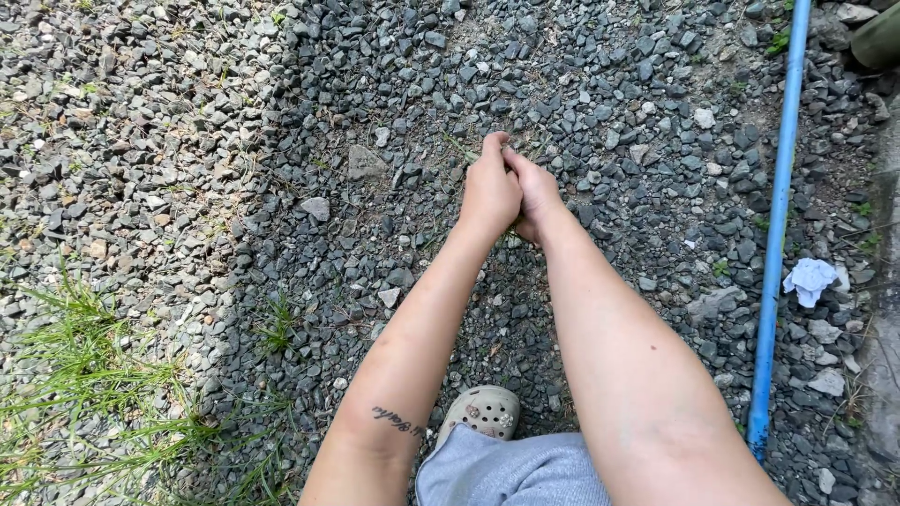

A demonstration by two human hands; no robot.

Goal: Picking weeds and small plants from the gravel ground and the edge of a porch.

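Both my arms stretch forward over grey gravel (pixel 375 94). My left hand (pixel 489 187) and my right hand (pixel 536 192) press together at the fingertips, low above the stones. The fingers are closed and seem pinched around something thin near the ground, possibly a weed stem (pixel 459 148), but what they hold is hidden. A small dark marking shows on my left forearm (pixel 398 422).
A long blue pipe (pixel 778 225) lies along the right side. A crumpled white scrap (pixel 810 279) rests beside it. Grass tufts (pixel 84 375) grow at the lower left. My beige clog (pixel 483 412) and grey shorts (pixel 511 473) show at the bottom.
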